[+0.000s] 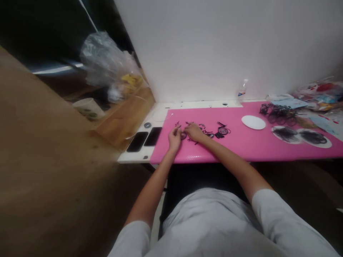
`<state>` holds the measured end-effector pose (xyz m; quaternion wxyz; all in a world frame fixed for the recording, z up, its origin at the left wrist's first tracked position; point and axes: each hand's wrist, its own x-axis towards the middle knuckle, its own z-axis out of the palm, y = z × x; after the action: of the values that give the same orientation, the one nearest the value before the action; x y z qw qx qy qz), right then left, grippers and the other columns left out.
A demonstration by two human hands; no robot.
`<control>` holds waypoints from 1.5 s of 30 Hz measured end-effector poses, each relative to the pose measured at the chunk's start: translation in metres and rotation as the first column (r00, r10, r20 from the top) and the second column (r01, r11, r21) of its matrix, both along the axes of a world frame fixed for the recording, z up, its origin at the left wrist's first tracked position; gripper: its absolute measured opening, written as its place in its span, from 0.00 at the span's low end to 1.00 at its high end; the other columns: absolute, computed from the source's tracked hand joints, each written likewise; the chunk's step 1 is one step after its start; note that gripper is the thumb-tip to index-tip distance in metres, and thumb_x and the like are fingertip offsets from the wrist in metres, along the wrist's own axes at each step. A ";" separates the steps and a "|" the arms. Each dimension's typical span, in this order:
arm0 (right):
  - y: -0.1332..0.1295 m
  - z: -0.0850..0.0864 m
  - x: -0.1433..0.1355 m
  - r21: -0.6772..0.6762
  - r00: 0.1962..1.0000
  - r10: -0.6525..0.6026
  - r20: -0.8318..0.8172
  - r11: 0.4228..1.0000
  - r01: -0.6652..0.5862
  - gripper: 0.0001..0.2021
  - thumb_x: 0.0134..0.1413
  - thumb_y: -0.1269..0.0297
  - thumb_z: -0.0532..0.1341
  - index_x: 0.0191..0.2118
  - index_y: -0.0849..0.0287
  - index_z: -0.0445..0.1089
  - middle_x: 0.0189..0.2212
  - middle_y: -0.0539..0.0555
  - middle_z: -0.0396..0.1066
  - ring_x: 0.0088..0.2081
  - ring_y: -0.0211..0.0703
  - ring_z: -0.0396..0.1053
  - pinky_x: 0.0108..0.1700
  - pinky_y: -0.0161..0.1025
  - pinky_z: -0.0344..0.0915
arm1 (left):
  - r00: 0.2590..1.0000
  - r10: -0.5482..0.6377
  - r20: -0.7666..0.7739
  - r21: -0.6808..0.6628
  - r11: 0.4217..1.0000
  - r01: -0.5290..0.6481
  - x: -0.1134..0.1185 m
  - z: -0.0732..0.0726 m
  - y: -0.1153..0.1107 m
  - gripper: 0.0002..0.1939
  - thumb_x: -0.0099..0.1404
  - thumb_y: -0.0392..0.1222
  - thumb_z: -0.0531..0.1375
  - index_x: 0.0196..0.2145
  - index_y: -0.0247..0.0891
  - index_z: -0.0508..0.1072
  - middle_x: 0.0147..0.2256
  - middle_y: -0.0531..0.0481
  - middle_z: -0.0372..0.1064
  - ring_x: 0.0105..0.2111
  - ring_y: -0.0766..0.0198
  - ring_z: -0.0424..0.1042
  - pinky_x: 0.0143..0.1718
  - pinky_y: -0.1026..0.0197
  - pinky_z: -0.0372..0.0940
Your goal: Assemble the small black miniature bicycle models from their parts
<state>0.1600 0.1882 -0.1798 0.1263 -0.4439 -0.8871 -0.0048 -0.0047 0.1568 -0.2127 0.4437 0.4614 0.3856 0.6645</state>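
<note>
Over the left part of the pink mat (203, 153), my left hand (174, 138) and my right hand (195, 132) meet with fingers closed in a pinch. Between the fingertips shows a small black wheel (183, 136), partly hidden by the fingers. Small black plastic pieces (205, 132) lie scattered just right of my right hand. Among them are a round wheel-like part (223, 131) and a dark square piece (219, 135). A thin branched black piece (177, 124) rests beyond my left hand.
At left lie two dark phones (137, 141) (153, 136) and a round grey object (147, 125). To the right are a white plate (253, 122), black miniature bicycles (278, 114) and plates heaped with thin black parts (286, 134) (313, 137). A bottle (242, 91) stands by the wall.
</note>
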 end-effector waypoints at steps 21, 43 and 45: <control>-0.047 0.015 0.047 0.059 0.892 -0.151 -0.427 0.979 0.194 0.14 0.73 0.72 0.67 0.57 0.54 0.85 0.48 0.58 0.85 0.52 0.56 0.72 0.57 0.51 0.66 | 0.999 -0.005 -0.041 0.042 0.999 0.007 0.005 0.000 -0.003 0.32 0.69 0.62 0.70 0.56 0.30 0.80 0.33 0.49 0.75 0.27 0.69 0.73 0.31 0.63 0.73; -0.086 -0.020 0.086 -0.025 0.662 -0.149 -0.735 0.981 0.193 0.10 0.73 0.72 0.67 0.48 0.56 0.87 0.46 0.58 0.86 0.48 0.50 0.78 0.56 0.47 0.71 | 0.845 -0.156 -0.511 0.160 0.949 0.272 0.048 0.008 -0.046 0.18 0.79 0.50 0.61 0.57 0.38 0.83 0.48 0.40 0.84 0.43 0.57 0.82 0.47 0.56 0.77; -0.088 -0.019 0.085 -0.040 0.661 -0.160 -0.733 0.980 0.193 0.09 0.71 0.72 0.68 0.49 0.56 0.87 0.45 0.58 0.86 0.47 0.49 0.78 0.56 0.46 0.71 | 0.829 -0.134 -0.542 0.191 0.942 0.277 0.048 0.008 -0.047 0.17 0.80 0.47 0.60 0.57 0.39 0.83 0.48 0.40 0.84 0.43 0.57 0.82 0.45 0.57 0.76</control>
<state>0.2448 0.1005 -0.1986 0.4785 -0.4896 -0.7148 0.1429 0.0434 0.1095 -0.2044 0.3270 0.7177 0.3477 0.5071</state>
